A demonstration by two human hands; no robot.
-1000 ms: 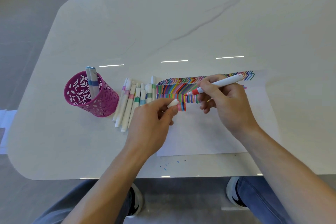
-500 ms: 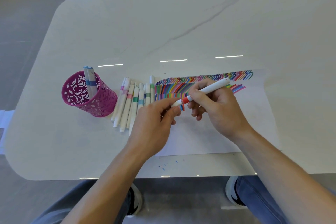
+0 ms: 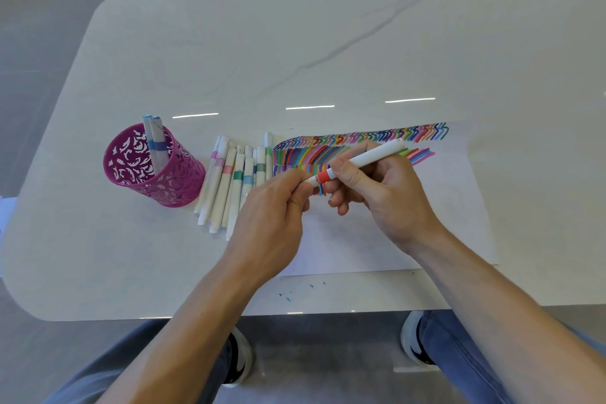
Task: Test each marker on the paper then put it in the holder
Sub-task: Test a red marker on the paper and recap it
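My right hand [image 3: 380, 187] grips a white marker with a red band [image 3: 367, 157] over the paper [image 3: 377, 239]. At the marker's tip end, my left hand [image 3: 275, 216] pinches its white cap [image 3: 310, 180], which sits on the tip. The paper's top part carries rows of coloured test strokes [image 3: 354, 141]. Left of the paper lies a row of several white markers [image 3: 229, 184]. Further left, the magenta cut-out holder [image 3: 154, 170] stands upright with two blue-banded markers [image 3: 154, 141] inside.
The white marble-look table [image 3: 295, 43] has a rounded front edge close to me, with small blue ink specks [image 3: 288, 293] near it. My knees and shoes show below the edge.
The cap, held apart in my left hand a second ago, has met the marker's tip. My right hand has brought the marker left and down toward my left hand.
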